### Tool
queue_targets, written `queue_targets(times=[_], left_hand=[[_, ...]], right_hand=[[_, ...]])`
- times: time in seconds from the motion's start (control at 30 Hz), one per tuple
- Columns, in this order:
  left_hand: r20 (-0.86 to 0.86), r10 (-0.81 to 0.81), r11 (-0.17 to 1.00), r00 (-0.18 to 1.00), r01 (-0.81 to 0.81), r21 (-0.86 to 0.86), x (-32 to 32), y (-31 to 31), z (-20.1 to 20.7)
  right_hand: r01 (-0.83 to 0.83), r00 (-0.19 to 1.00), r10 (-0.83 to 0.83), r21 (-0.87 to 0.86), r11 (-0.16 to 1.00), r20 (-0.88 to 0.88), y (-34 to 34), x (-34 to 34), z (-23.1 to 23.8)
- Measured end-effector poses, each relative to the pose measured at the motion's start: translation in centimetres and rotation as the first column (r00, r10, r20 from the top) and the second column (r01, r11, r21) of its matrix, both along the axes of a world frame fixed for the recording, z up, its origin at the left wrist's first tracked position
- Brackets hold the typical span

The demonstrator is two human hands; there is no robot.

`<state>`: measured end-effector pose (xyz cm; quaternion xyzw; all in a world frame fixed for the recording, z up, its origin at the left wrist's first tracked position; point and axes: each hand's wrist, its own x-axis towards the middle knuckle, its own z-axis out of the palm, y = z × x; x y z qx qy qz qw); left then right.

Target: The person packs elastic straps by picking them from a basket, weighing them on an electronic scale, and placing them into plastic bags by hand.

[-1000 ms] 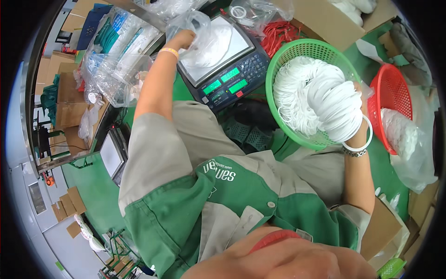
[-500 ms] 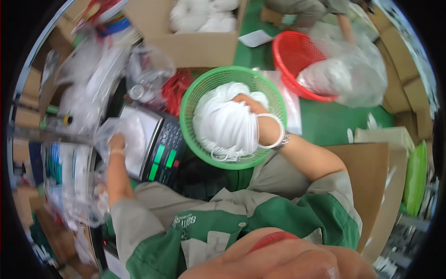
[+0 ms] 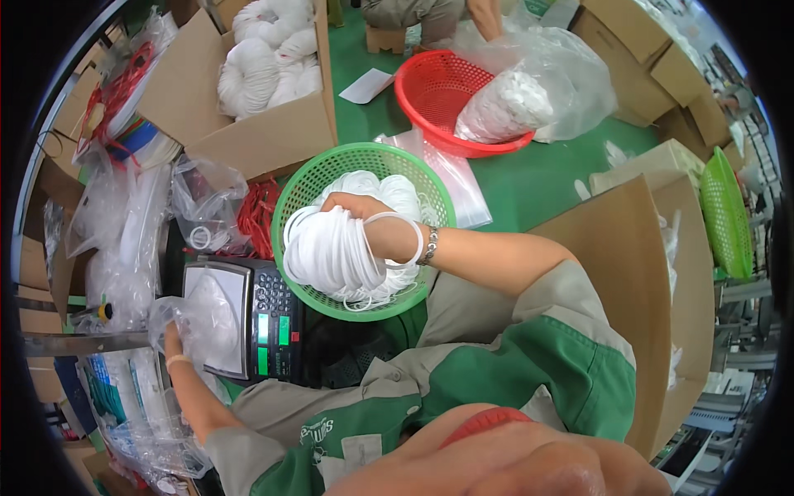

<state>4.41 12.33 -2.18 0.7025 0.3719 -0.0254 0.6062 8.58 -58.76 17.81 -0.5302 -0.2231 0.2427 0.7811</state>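
My right hand (image 3: 374, 225) is closed on a thick bunch of white rings (image 3: 324, 248), thin cord-like loops, at the near left side of a green plastic basket (image 3: 443, 178). One loop hangs round its wrist, and more white rings (image 3: 401, 197) lie in the basket behind it. My left hand (image 3: 174, 343) holds the mouth of a clear plastic bag (image 3: 211, 322), its fingers partly hidden by the film. The bag rests on the platform of a digital scale (image 3: 275, 326) with lit green displays.
A cardboard box (image 3: 260, 140) of white ring bundles stands far left, red strips (image 3: 261, 217) near it. Beyond the basket, a red basket (image 3: 434, 91) holds a filled clear bag (image 3: 513, 103); a co-worker's arm (image 3: 486, 18) reaches down there. An open carton (image 3: 616, 273) stands at right.
The view has shifted. My right hand has drawn the bunch of rings toward the basket's near left side, raising it off the others. My left hand still holds the bag at the scale.
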Motion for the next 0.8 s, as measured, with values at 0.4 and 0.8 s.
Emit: queue_targets(times=[0.4,0.8], left_hand=[[-0.757,-0.267,0.024,0.596,0.790,0.613,-0.3,-12.8,-2.6],[-0.404,-0.367,0.647,0.838,0.542,0.537,-0.8,-8.8,2.6]], right_hand=[[0.229,0.911,-0.157,-0.152,0.961,0.382,-1.4,0.2,-1.5],[0.148,0.966,-0.136,-0.039,0.988,0.221,-0.8,0.5,-1.9]])
